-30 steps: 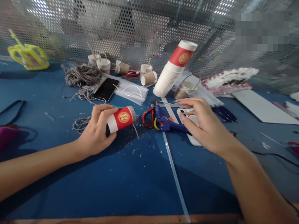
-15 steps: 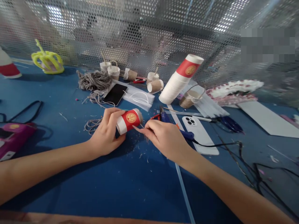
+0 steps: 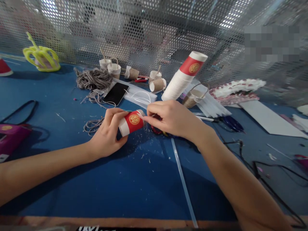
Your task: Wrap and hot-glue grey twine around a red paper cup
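My left hand (image 3: 106, 138) is wrapped round a small red and white paper cup (image 3: 132, 123) with a gold emblem, lying tilted on its side above the table. My right hand (image 3: 174, 118) is at the cup's right end, thumb and fingertips pinched together by the rim. Whatever thin thing they pinch is too small to make out. Beyond my left wrist lies a loose coil of grey cord (image 3: 92, 127). Red and yellow handles (image 3: 157, 130) show partly under my right hand, which hides the glue gun and most of the white phone.
A leaning stack of paper cups (image 3: 184, 75) stands behind my right hand. Further back are a grey cord bundle (image 3: 92, 79), a black phone (image 3: 116, 93) and several small brown cups (image 3: 157, 85). A clear glue stick (image 3: 184, 181) lies in front; a purple device (image 3: 13, 138) sits left.
My right hand has moved up and slightly left, from the cup's lower side to its rim end, now covering the glue gun. My left hand still holds the cup. The view has shifted slightly.
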The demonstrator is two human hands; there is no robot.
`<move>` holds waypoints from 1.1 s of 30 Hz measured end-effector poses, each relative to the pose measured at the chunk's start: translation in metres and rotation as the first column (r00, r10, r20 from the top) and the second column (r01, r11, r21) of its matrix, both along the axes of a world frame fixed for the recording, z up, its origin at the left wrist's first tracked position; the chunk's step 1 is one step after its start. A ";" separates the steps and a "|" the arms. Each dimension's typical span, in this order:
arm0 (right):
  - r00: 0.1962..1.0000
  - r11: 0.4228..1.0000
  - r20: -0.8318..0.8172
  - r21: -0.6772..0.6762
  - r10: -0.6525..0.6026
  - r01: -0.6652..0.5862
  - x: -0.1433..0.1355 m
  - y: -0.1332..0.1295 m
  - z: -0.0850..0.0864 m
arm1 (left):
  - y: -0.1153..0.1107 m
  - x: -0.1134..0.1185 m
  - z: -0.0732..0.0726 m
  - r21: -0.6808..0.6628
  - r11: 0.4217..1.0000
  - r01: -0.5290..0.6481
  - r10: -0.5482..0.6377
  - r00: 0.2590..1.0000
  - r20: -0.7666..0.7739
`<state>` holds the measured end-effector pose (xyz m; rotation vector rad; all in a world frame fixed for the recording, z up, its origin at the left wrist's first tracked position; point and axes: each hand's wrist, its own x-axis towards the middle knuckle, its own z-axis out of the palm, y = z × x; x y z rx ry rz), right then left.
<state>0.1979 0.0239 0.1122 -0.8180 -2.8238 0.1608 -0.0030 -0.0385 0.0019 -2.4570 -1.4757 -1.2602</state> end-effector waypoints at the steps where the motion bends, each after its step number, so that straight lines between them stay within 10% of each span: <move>1: 1.000 1.000 -0.014 -0.006 0.024 -0.024 -0.001 0.002 0.000 | 0.000 0.000 0.000 -0.004 1.000 0.003 -0.003 1.000 -0.003; 33: 0.996 0.996 0.048 0.050 0.073 -0.076 0.005 0.009 -0.012 | 0.000 0.000 0.000 -0.004 0.992 0.128 -0.128 0.982 -0.140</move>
